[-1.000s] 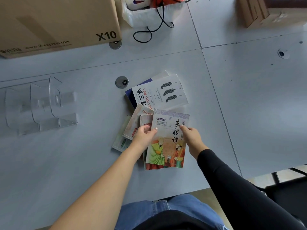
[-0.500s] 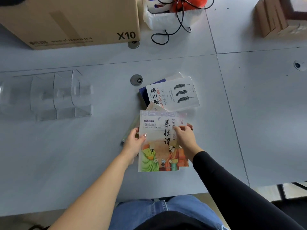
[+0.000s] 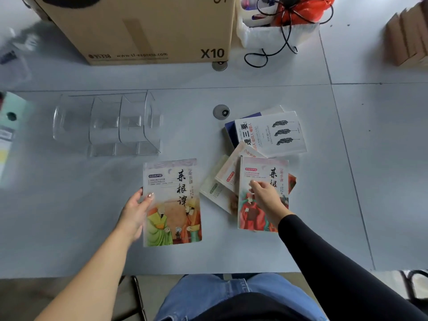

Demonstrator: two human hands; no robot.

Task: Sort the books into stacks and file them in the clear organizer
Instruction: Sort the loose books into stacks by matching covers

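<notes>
Far left on the grey table (image 3: 69, 216) I see the clear organizer (image 3: 108, 126), standing empty-walled and well apart from both hands. Moving right, the left hand (image 3: 135, 210) grasps an illustrated book (image 3: 172, 202) by its left edge: the thumb lies on the cover and the fingers go under it. The book sits face up just below and to the right of the organizer, its title upright toward me; the picture is soft here, so I cannot tell whether it lies flat on the table. Next comes a loose pile (image 3: 228, 176) of fanned-out books. On its near side lies a matching copy (image 3: 261, 205) of the same title, face up. The right hand (image 3: 266, 198) is over that cover with bent fingers, the tips near the middle of it; I cannot tell whether it pinches the copy or only touches it. At the pile's far end lies a white book (image 3: 271, 133) with three feathers, on top of a dark blue one.
</notes>
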